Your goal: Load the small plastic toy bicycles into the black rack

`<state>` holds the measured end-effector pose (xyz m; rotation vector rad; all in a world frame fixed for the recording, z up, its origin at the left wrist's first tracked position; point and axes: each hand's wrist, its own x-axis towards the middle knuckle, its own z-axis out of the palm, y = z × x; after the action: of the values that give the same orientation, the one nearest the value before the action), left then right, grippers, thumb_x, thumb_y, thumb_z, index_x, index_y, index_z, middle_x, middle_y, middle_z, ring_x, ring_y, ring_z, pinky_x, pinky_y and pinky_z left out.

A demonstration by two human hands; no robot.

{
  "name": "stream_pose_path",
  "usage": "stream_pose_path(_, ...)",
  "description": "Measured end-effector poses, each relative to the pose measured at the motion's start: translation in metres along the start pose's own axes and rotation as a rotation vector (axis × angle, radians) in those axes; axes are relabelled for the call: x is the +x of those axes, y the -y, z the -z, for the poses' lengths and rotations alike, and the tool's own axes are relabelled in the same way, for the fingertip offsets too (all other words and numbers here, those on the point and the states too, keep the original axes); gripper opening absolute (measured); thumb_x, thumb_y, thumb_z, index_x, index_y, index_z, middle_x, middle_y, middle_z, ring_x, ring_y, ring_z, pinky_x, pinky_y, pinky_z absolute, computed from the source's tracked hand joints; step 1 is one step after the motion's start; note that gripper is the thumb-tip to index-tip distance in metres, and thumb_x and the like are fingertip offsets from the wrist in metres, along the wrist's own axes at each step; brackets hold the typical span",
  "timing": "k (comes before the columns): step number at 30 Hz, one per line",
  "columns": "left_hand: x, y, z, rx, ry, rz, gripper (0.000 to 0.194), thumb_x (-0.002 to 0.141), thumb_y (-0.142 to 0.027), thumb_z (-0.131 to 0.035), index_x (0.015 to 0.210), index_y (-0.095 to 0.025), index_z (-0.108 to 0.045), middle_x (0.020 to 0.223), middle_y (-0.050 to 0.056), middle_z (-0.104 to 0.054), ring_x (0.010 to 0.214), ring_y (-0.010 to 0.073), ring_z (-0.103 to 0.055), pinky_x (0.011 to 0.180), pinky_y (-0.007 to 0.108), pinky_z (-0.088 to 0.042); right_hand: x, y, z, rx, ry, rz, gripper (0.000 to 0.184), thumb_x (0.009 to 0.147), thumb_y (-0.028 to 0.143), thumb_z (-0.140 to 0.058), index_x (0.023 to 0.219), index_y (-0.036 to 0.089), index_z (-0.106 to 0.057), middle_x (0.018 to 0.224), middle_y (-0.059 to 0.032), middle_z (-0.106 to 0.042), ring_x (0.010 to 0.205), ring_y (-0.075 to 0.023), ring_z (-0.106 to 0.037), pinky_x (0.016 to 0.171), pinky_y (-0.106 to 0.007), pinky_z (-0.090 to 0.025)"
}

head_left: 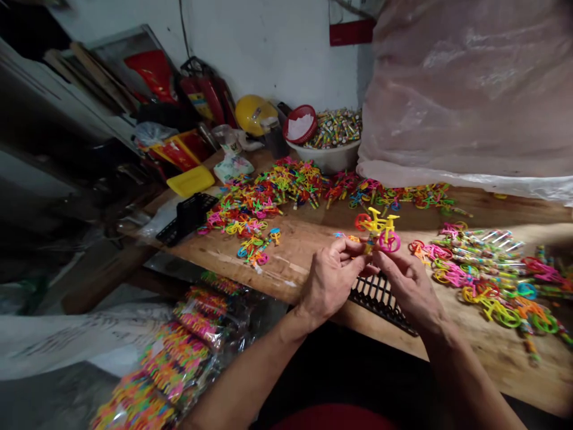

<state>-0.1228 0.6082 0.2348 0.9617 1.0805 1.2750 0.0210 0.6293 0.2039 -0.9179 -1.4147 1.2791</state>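
A small yellow toy bicycle [378, 229] with one red wheel and one pink wheel is held up over the wooden table [313, 239]. My left hand [331, 278] pinches it from the left, fingers curled. From the right, my right hand [409, 283] pinches its lower part with fingers closed. A black plastic grid tray [380, 298] lies on the table edge just under both hands.
Heaps of coloured toy bicycles [268, 200] cover the table's far left and the right side [492, 275]. A white bowl [331, 158] of small tubes, a red basket [299, 123] and a large plastic-wrapped bundle [470, 89] stand at the back. Bags of bicycles [179, 352] lie lower left.
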Motion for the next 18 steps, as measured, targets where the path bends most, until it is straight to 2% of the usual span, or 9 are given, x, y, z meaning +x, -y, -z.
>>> stream_pose_path(3,-0.005,-0.001,0.004,-0.113,0.102,0.067,0.045,0.072,-0.046,-0.088,0.095,-0.012,-0.068,0.080,0.006,-0.075,0.062,0.0171,-0.072,0.067,0.028,-0.062,-0.010,-0.003,0.004,0.008,-0.006,-0.050,0.037,0.089,0.055,-0.067,0.111,0.028,-0.077,0.112,-0.0063,-0.075,0.114,-0.0242,-0.067,0.102,-0.041,-0.054)
stream_pose_path(5,-0.007,-0.001,0.007,-0.170,0.184,0.134,0.048,0.073,-0.047,-0.087,0.099,-0.010,-0.070,0.081,0.007,-0.075,0.060,0.0151,-0.071,0.064,0.025,-0.060,-0.016,-0.006,0.005,0.022,0.005,-0.066,0.036,0.088,0.055,-0.069,0.110,0.027,-0.077,0.114,-0.0065,-0.075,0.112,-0.0242,-0.068,0.101,-0.040,-0.055)
stream_pose_path(8,-0.009,0.000,0.010,-0.238,0.274,0.224,0.048,0.072,-0.047,-0.088,0.098,-0.009,-0.073,0.081,0.008,-0.075,0.056,0.0121,-0.068,0.059,0.020,-0.057,-0.024,-0.014,0.004,0.108,-0.022,-0.113,0.039,0.084,0.054,-0.073,0.113,0.027,-0.076,0.114,-0.0060,-0.075,0.104,-0.0230,-0.071,0.096,-0.038,-0.057)
stream_pose_path(11,-0.009,0.004,0.009,-0.258,0.294,0.264,0.050,0.069,-0.049,-0.090,0.094,-0.008,-0.074,0.076,0.008,-0.074,0.057,0.0122,-0.068,0.060,0.020,-0.058,-0.027,-0.021,0.000,0.141,-0.095,-0.158,0.044,0.081,0.056,-0.076,0.112,0.025,-0.075,0.104,-0.0061,-0.077,0.092,-0.0214,-0.072,0.086,-0.036,-0.060)
stream_pose_path(14,-0.010,0.009,0.008,-0.220,0.324,0.308,0.053,0.068,-0.054,-0.089,0.091,-0.008,-0.074,0.075,0.008,-0.073,0.056,0.0133,-0.068,0.060,0.022,-0.058,-0.027,-0.021,-0.001,0.072,-0.087,-0.136,0.039,0.085,0.055,-0.072,0.105,0.023,-0.076,0.094,-0.0062,-0.076,0.084,-0.0203,-0.071,0.079,-0.034,-0.060)
stream_pose_path(16,-0.011,0.008,0.009,-0.158,0.333,0.328,0.051,0.074,-0.055,-0.084,0.095,-0.009,-0.075,0.076,0.009,-0.074,0.058,0.0151,-0.069,0.060,0.024,-0.058,-0.028,-0.017,0.001,0.012,-0.126,-0.080,0.033,0.085,0.053,-0.071,0.098,0.023,-0.077,0.093,-0.0055,-0.076,0.082,-0.0204,-0.070,0.077,-0.035,-0.059)
stream_pose_path(18,-0.012,0.000,0.012,-0.002,0.252,0.248,0.041,0.083,-0.049,-0.078,0.101,-0.012,-0.076,0.081,0.008,-0.075,0.061,0.0156,-0.069,0.060,0.024,-0.058,-0.033,-0.012,0.006,-0.101,-0.219,-0.018,0.028,0.084,0.051,-0.073,0.091,0.024,-0.077,0.091,-0.0048,-0.075,0.082,-0.0214,-0.070,0.078,-0.036,-0.059)
